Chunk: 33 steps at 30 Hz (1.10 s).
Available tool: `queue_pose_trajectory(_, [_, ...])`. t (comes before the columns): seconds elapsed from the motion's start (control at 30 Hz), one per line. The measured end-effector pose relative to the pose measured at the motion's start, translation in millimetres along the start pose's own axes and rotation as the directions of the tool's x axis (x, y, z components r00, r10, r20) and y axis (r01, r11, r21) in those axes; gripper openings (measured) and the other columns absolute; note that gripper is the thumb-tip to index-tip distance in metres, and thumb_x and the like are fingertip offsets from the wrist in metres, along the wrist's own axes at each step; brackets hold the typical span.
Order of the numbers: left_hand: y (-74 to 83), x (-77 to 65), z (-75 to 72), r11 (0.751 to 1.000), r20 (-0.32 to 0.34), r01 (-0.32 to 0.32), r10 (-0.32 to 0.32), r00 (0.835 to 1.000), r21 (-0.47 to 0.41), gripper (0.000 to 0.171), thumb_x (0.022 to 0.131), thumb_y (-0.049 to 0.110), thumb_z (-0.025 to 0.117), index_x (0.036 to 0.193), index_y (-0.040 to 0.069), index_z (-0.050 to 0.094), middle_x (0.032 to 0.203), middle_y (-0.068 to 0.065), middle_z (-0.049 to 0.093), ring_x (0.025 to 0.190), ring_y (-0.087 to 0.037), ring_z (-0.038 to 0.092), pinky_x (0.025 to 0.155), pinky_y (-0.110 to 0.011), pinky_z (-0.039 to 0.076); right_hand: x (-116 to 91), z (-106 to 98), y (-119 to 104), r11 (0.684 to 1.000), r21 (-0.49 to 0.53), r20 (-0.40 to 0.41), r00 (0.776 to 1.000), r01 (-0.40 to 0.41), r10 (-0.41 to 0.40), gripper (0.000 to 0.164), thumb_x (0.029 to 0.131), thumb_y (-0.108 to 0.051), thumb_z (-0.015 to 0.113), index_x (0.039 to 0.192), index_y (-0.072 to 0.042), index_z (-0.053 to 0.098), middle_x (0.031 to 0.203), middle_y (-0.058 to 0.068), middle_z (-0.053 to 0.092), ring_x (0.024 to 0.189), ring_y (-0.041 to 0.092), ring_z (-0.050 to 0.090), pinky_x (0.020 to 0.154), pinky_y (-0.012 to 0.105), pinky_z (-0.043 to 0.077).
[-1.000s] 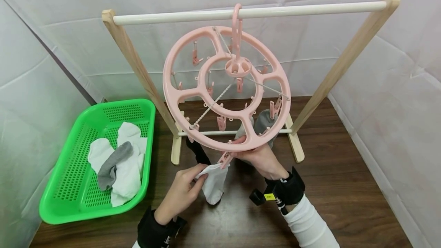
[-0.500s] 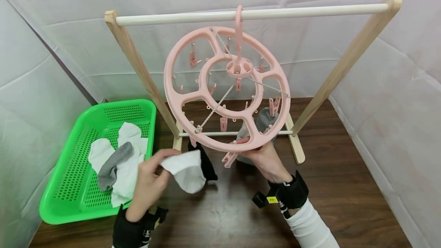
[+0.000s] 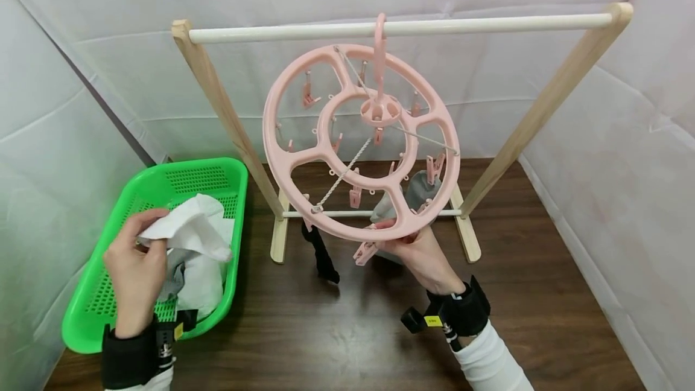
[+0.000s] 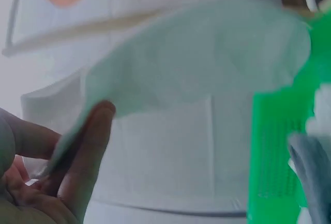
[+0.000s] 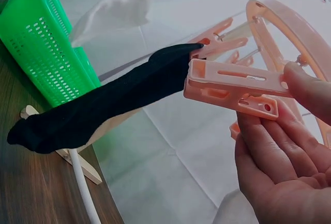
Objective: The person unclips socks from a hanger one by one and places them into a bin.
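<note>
My left hand (image 3: 133,270) pinches a white sock (image 3: 192,228) between thumb and fingers, over the green basket (image 3: 237,258). In the left wrist view the sock (image 4: 196,58) stretches out sideways from the fingertips. My right hand (image 3: 420,258) is under the near rim of a pink round drying hanger (image 3: 320,225). It pinches a pink clothespin (image 5: 232,81) by its handle end, and nothing is between the clip's tips. Beside that clip a black sock (image 5: 114,100) hangs from another clothespin. Behind my right hand hang a dark grey sock (image 3: 420,189) and a lighter one (image 3: 384,207).
A grey sock (image 3: 174,276) and several white socks (image 3: 201,282) lie in the basket. The hanger hooks onto the white bar (image 3: 488,24) of a wooden stand (image 3: 543,107) on the brown floor (image 3: 358,330). Several bare clothespins (image 3: 355,197) dangle from the rings.
My left hand has drawn the white sock away from the clothespin at the hanger's near rim and carried it left over the basket. My right hand keeps its hold on that clothespin.
</note>
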<state>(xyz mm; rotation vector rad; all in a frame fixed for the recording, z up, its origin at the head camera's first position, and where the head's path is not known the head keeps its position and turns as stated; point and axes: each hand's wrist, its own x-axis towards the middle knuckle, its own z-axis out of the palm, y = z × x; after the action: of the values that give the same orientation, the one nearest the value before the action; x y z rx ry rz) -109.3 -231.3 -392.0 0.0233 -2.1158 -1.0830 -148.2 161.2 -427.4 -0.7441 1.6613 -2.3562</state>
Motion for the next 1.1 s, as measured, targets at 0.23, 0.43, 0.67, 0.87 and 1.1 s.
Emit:
queue_pose_trajectory(0.23, [-27.6,2.1,-8.6,0.984,0.036,0.180,-0.180,0.983,-0.008,0.031,0.094,-0.003,0.046,0.115,0.006,0.067,0.076,-0.005,0.054,0.040,-0.010,0.016,0.041,-0.029,0.014,-3.5,0.1,-1.6,0.997,-0.037,-0.063,0.996,-0.061,0.059,0.026,0.090,0.006,0.063,0.113,-0.006,0.068,0.111,0.011,0.067,0.107,0.027,0.062,0.092,0.038,0.048])
queue_pose_trajectory(0.43, [-34.9,4.0,-13.8,0.958,0.132,0.280,-0.285,0.949,0.054,0.035,0.095,-0.003,0.043,0.124,0.002,0.061,0.140,-0.010,0.046,0.064,-0.020,0.058,0.050,-0.022,0.027,-10.7,-2.6,-0.8,0.998,-0.047,-0.097,0.995,-0.041,0.036,0.028,0.092,0.005,0.062,0.119,-0.002,0.063,0.122,0.014,0.061,0.115,0.026,0.057,0.094,0.036,0.047])
queue_pose_trajectory(0.67, [-69.5,4.9,-14.5,0.954,0.232,0.282,-0.298,0.926,0.098,0.049,0.092,-0.008,0.039,0.136,0.007,0.051,0.158,-0.010,0.020,0.142,-0.030,0.023,0.097,-0.026,0.035,-18.4,-7.6,-1.3,0.996,-0.082,-0.100,0.995,0.021,-0.029,0.035,0.095,0.005,0.057,0.129,0.009,0.050,0.125,0.018,0.058,0.116,0.026,0.057,0.095,0.036,0.046])
queue_pose_trajectory(0.87, [-98.2,-6.0,-3.8,0.967,0.246,0.148,-0.198,0.949,0.209,0.053,0.095,0.000,0.045,0.141,0.027,0.049,0.157,0.007,0.024,0.140,-0.017,0.028,0.059,-0.035,0.033,-37.6,-15.9,8.4,0.976,-0.219,-0.146,0.989,0.005,-0.038,0.044,0.094,-0.008,0.064,0.135,0.000,0.050,0.127,0.013,0.057,0.116,0.020,0.056,0.091,0.031,0.049])
queue_pose_trajectory(1.1, [-17.3,-22.6,22.4,0.996,0.153,0.059,-0.069,0.986,0.073,0.037,0.083,-0.012,0.057,0.118,-0.002,0.060,0.123,-0.025,0.056,0.077,-0.037,0.054,0.068,-0.033,0.039,-64.5,1.7,-10.8,0.805,-0.589,-0.240,0.966,-0.069,-0.093,0.038,0.088,-0.006,0.072,0.124,-0.008,0.061,0.118,0.007,0.064,0.111,0.020,0.059,0.092,0.025,0.046])
